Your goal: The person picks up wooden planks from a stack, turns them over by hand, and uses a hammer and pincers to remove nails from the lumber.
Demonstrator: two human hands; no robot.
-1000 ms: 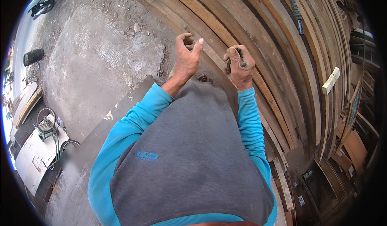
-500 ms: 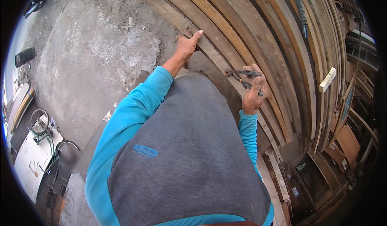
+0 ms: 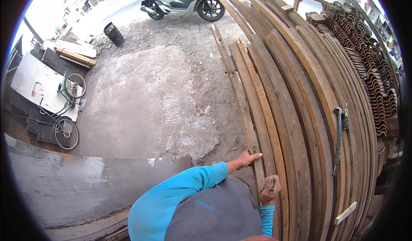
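My left hand (image 3: pixel 245 160) is wrapped over the edge of a long wooden beam (image 3: pixel 244 112), its thumb lying along the top face. That beam is the leftmost of a row of lumber. Just to the right and nearer to me, my right hand (image 3: pixel 270 189) is closed in a fist above the same beam. It holds the pincers, which are almost wholly covered by the fingers now; the half-second-old picture shows their dark handles and jaws at the wood. Whether the jaws grip anything now is hidden.
A claw hammer (image 3: pixel 338 142) and a small greenish tool (image 3: pixel 346 120) lie on the lumber (image 3: pixel 300 125) to the right, with a short wood offcut (image 3: pixel 345 213) nearer. Roof tiles (image 3: pixel 373 69) are stacked beyond. A scooter (image 3: pixel 182 2), black bucket (image 3: pixel 114 34) and bicycle (image 3: pixel 64 112) stand around.
The view has tilted up and away, bringing in the scooter and hammer head. My right hand's fingers have closed from spread pincer handles into a fist. The left hand still grips the beam.
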